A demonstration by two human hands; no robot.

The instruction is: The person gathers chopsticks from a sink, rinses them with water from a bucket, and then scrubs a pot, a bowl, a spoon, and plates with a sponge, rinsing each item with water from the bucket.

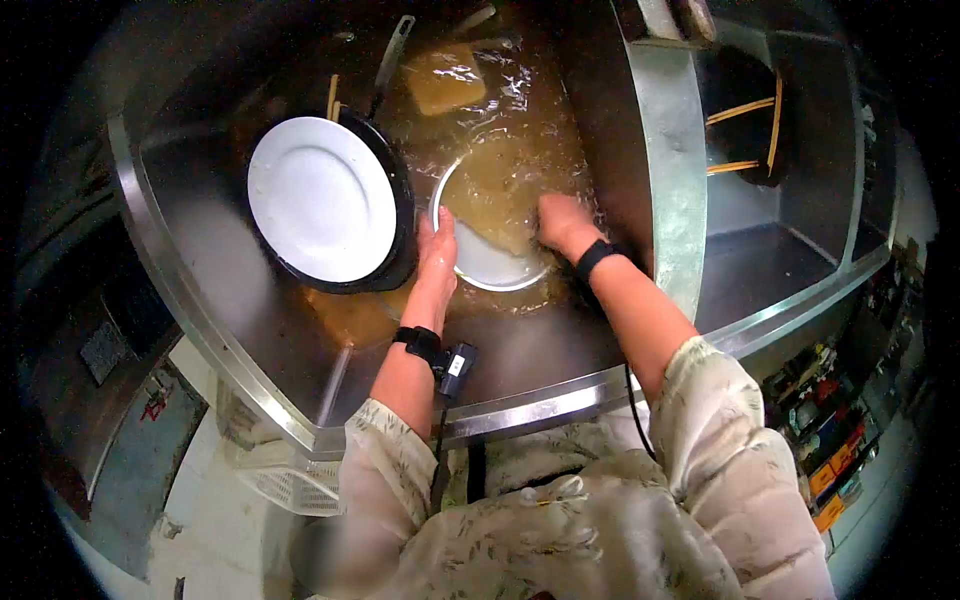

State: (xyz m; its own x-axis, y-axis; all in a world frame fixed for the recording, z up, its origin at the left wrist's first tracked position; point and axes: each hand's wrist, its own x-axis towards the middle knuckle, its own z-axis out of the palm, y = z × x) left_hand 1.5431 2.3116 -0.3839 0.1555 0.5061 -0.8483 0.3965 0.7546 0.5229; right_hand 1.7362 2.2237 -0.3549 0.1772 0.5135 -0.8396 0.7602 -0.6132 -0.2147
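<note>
The white plate (488,264), partly under the water (505,170) in the sink (540,408), is gripped at its left rim by the left hand (437,252); whether the right hand (568,225) is clenched cannot be told for blur; if wet fingers slipped, the dish (322,200) at left could be struck.

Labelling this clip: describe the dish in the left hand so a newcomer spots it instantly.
Start at the large steel sink basin holding murky water. Right of the black pan, the left hand grips a white dish by its rim. Water covers part of it, unlike the plate atop the pan.
</note>
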